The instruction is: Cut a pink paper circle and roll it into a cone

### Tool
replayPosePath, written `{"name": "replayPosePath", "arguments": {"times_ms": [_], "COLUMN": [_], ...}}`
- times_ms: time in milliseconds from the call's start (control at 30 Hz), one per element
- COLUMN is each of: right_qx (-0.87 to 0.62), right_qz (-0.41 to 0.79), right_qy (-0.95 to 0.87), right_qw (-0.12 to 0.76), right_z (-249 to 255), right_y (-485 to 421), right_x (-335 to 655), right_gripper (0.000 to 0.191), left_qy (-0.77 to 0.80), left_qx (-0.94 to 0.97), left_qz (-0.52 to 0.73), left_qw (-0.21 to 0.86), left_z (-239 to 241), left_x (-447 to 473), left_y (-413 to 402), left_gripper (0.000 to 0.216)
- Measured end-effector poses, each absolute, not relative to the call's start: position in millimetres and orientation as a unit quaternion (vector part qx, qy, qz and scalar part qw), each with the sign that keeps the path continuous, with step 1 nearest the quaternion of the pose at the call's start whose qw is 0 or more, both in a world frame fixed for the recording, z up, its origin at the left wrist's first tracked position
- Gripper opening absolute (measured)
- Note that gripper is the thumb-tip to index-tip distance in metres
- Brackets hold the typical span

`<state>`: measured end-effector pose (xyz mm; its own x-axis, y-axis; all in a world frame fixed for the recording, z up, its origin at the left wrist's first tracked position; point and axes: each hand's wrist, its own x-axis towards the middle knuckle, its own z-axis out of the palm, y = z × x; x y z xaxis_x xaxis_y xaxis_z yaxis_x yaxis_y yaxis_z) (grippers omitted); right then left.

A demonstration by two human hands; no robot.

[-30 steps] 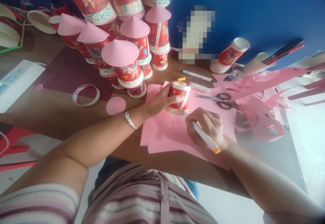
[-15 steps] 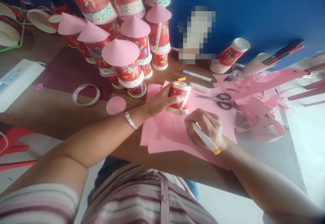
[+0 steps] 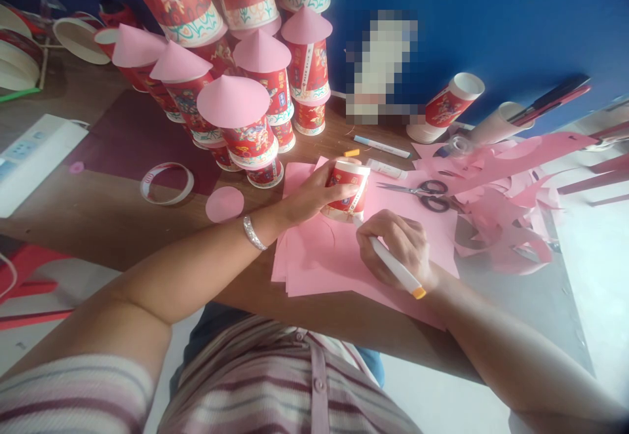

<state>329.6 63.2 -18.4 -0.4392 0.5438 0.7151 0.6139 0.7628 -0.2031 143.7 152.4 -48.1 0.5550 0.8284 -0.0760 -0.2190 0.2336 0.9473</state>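
Note:
My left hand [image 3: 307,195] grips a small red paper cup [image 3: 346,191] that stands upside down on a stack of pink paper sheets [image 3: 322,260]. My right hand [image 3: 398,244] holds a white marker with an orange end [image 3: 397,267], its tip at the cup's base on the near right side. A drawn curve shows on the pink paper beside the cup. A silver bracelet sits on my left wrist.
Red cups topped with pink paper cones [image 3: 233,109] are stacked at the back left. A pink paper disc [image 3: 225,204] and a cut cup ring [image 3: 166,183] lie to the left. Scissors [image 3: 422,193], markers [image 3: 381,147] and pink scraps [image 3: 506,191] lie to the right. A white power strip [image 3: 34,158] is far left.
My right hand has crept slightly left and up along the cup's base with the marker. The left hand and cup stay still.

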Motion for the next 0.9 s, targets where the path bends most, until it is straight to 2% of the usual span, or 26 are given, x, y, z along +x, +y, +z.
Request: {"name": "replayPosePath", "arguments": {"times_ms": [900], "right_qx": [-0.343], "right_qz": [-0.034], "right_qy": [-0.845], "right_qw": [0.409], "right_z": [-20.7], "right_y": [63.2], "right_x": [330.9], "right_gripper": [0.021], "left_qy": [0.311], "left_qx": [0.495], "left_qz": [0.357], "left_qw": [0.728], "left_z": [-44.9], "left_x": [142.7], "left_y": [150.7], "left_gripper": [0.055]}}
